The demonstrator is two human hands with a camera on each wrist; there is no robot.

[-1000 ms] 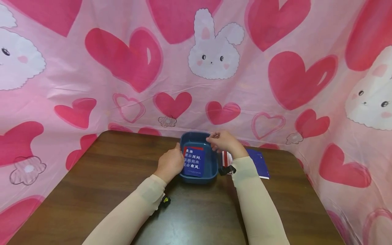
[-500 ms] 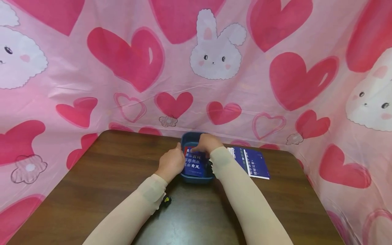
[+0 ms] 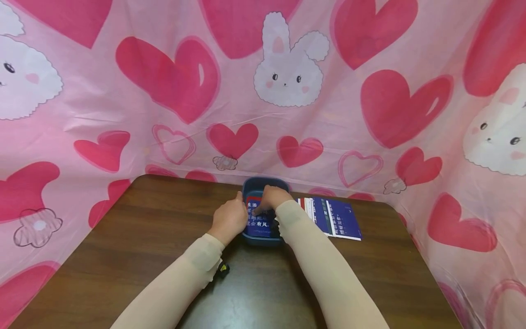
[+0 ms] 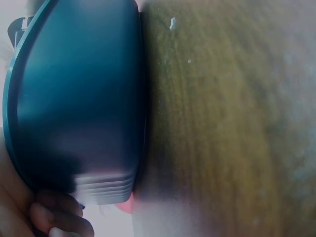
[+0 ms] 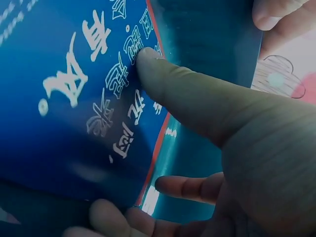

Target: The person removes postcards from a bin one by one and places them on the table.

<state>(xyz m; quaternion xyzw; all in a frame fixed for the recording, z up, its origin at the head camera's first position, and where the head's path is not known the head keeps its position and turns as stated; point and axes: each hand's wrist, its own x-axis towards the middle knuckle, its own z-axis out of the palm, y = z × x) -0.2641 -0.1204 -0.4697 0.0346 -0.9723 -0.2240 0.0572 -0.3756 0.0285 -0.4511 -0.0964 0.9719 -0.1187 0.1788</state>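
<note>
A dark blue plastic basin [image 3: 263, 241] stands on the table near the back edge. My left hand [image 3: 229, 219] grips its left rim; in the left wrist view the fingers [image 4: 61, 215] curl beneath the rim. Inside the basin lies a blue card [image 3: 258, 230] with white lettering and a red edge. My right hand [image 3: 273, 199] reaches into the basin and pinches this card. Seen from the right wrist, the thumb [image 5: 163, 81] presses on the printed face while other fingers lie at the card's edge. Whether more cards lie beneath it is hidden.
Several blue and white printed cards [image 3: 345, 220] lie overlapped on the table just right of the basin, partly behind the right sleeve. The brown wooden table [image 3: 164, 219] ends at a pink curtain [image 3: 242, 105] with hearts and rabbits.
My right hand has moved from above the basin's right rim down into it and onto the blue card, uncovering the cards on the right. The left hand has kept its place.
</note>
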